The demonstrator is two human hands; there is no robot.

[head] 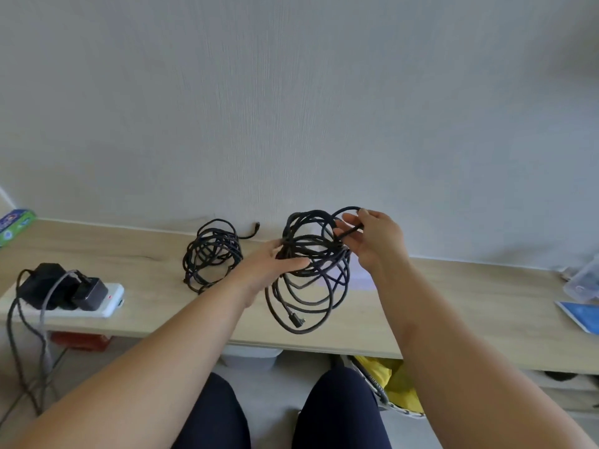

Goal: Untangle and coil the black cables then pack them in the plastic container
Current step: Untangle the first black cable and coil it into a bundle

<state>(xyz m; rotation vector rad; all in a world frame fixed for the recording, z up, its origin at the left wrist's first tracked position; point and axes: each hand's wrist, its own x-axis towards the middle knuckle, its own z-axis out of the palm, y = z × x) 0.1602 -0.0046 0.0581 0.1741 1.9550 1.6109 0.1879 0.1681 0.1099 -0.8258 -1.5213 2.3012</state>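
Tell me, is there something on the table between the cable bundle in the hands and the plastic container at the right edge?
Nothing visible: the wooden table is bare between the held cable bundle and the plastic container; a blue card lies just before it.

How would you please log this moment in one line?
left hand: grips cable bundle | right hand: pinches one strand | second coil: on shelf | container: far right
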